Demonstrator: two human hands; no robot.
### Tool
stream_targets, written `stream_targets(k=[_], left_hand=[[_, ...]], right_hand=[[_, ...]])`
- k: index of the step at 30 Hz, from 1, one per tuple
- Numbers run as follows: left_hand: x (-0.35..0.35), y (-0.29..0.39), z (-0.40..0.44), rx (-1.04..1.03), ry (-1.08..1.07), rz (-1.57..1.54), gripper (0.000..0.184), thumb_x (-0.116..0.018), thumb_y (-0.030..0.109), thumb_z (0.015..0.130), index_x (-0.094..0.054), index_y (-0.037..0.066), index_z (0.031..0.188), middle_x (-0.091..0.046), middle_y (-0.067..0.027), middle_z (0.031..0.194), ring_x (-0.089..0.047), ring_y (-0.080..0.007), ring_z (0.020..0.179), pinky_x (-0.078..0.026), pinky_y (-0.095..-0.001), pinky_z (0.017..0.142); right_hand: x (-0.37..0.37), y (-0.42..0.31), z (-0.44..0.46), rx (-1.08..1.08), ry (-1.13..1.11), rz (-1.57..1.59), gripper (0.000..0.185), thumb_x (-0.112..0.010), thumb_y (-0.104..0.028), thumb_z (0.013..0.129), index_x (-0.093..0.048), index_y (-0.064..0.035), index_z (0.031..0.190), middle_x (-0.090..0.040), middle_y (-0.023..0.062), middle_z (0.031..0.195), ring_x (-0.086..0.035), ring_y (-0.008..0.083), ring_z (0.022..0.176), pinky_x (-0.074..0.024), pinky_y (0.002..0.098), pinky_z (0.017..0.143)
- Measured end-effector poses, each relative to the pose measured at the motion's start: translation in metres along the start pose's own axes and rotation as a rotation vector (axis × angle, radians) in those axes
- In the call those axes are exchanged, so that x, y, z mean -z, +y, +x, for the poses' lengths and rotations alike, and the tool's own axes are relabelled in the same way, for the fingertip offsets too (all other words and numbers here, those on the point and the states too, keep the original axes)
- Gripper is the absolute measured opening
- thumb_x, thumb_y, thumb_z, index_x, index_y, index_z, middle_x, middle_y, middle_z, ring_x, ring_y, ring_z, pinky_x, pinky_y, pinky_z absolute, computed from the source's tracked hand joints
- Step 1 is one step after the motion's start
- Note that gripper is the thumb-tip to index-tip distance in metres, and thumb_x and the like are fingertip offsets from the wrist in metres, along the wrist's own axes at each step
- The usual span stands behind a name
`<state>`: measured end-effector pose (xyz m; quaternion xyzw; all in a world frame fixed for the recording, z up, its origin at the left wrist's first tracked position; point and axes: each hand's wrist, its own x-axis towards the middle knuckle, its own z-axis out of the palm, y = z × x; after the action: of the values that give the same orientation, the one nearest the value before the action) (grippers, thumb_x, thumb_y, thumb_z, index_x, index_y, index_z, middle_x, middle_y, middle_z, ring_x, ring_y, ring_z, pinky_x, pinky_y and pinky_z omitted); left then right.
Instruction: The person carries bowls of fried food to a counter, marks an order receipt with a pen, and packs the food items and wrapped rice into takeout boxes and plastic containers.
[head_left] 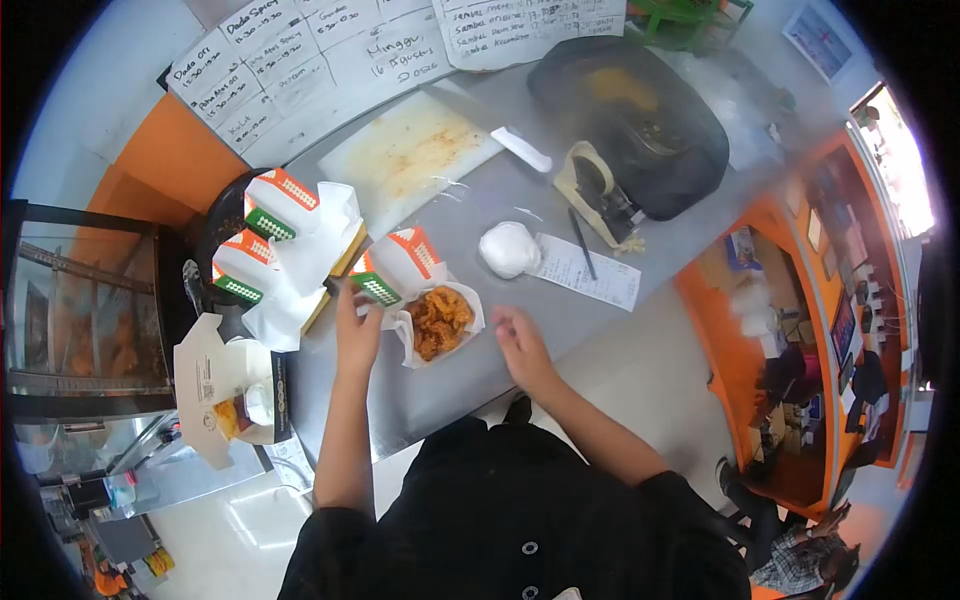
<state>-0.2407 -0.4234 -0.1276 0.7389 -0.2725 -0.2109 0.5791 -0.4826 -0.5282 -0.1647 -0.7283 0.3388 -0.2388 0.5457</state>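
In the head view, an open paper box (pixel 398 264) in orange, white and green stands on the metal table. Fried chicken pieces (pixel 438 322) lie in its paper-lined front. My left hand (pixel 357 328) is at the box's left side, thumb and fingers apart; whether it touches the box I cannot tell. To the right of the chicken, my right hand (pixel 524 350) hovers with loosely bent fingers and nothing visible in it. A round white wrapped bundle (pixel 510 249) sits beyond the box, beside a written receipt (pixel 590 270) with a dark pen (pixel 581 243) on it.
Two similar boxes (pixel 283 205) with white paper stand at the left. Nearer is an open carton (pixel 205 390) with food. Farther back are a stained cutting board (pixel 405 150), a tape dispenser (pixel 597 195) and a large black container (pixel 640 120). Another person (pixel 800 560) is at lower right.
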Motion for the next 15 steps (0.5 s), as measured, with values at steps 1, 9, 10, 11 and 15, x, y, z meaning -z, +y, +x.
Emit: stream_targets(k=[1,9,10,11,15], left_hand=[[0.004,-0.007,-0.002,0.02,0.028,-0.036,0.046,-0.059,0.004,0.076,-0.046,0.001,0.12,-0.056,-0.0097,0.099,-0.054,-0.0158,0.092,-0.046,-0.0297,0.076],[-0.023,0.018,-0.043,-0.468,-0.127,0.631,0.03,-0.065,0.007,0.073,-0.057,0.006,0.102,-0.057,-0.0084,0.093,-0.05,-0.0249,0.097,-0.038,-0.0373,0.084],[-0.026,0.024,-0.043,-0.499,-0.128,0.733,0.029,-0.066,0.007,0.072,-0.058,0.006,0.1,-0.057,-0.0087,0.093,-0.05,-0.0262,0.098,-0.036,-0.0384,0.086],[-0.025,0.022,-0.042,-0.518,-0.117,0.764,0.033,-0.067,0.008,0.071,-0.056,0.004,0.102,-0.057,-0.0103,0.095,-0.049,-0.0265,0.099,-0.035,-0.0392,0.087],[-0.022,-0.003,-0.031,-0.521,0.161,0.498,0.051,-0.071,0.011,0.069,-0.047,-0.002,0.114,-0.053,-0.0179,0.104,-0.048,-0.029,0.102,-0.035,-0.0413,0.088]], right_hand=[[0.001,-0.004,0.012,0.074,0.01,-0.011,0.039,-0.043,-0.005,0.086,-0.046,-0.0055,0.124,-0.051,0.0111,0.119,-0.048,0.0202,0.106,-0.0389,0.0322,0.089],[-0.012,-0.043,0.062,0.456,-0.287,-0.302,0.027,-0.045,-0.002,0.079,-0.06,-0.0045,0.101,-0.057,0.0129,0.105,-0.049,0.0304,0.1,-0.0399,0.0365,0.086],[-0.014,-0.044,0.064,0.4,-0.222,-0.302,0.025,-0.047,-0.005,0.079,-0.058,-0.0036,0.101,-0.057,0.0133,0.103,-0.049,0.0305,0.098,-0.0403,0.0375,0.085],[-0.015,-0.044,0.068,0.348,-0.155,-0.301,0.025,-0.05,-0.007,0.078,-0.056,-0.0026,0.102,-0.057,0.0137,0.101,-0.05,0.0306,0.097,-0.0408,0.0384,0.084],[-0.036,-0.065,0.096,0.398,0.233,-0.252,0.036,-0.058,-0.016,0.076,-0.046,0.0007,0.106,-0.055,0.016,0.092,-0.052,0.0327,0.093,-0.0426,0.0425,0.08]])
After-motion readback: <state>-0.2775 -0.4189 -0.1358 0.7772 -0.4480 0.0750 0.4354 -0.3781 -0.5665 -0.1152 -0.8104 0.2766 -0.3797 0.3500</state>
